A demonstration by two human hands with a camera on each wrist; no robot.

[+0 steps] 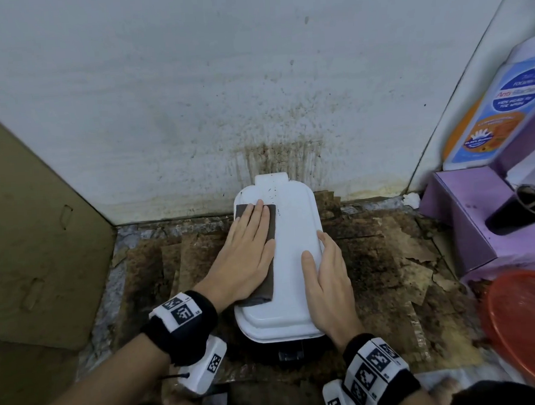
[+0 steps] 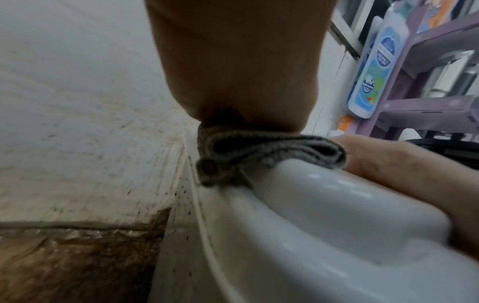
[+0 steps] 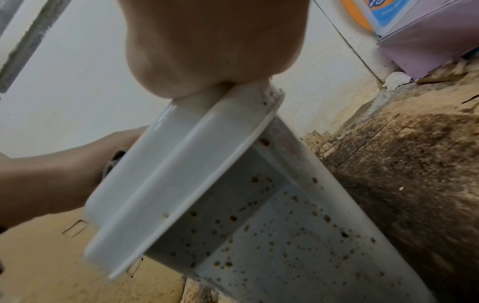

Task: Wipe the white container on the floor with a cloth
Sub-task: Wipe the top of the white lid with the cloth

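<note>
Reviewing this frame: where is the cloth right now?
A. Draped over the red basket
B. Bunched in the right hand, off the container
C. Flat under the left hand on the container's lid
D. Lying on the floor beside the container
C: in the head view the grey-brown cloth lies on the white container lid, pressed flat beneath the left hand, while the right hand rests bare on the lid's right edge.

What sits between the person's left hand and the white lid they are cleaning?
Only the cloth: it lies folded flat on the white container lid, and the left hand presses on it with straight fingers. Nothing else is in the way. The right hand rests directly on the lid's right edge, with nothing under it.
</note>
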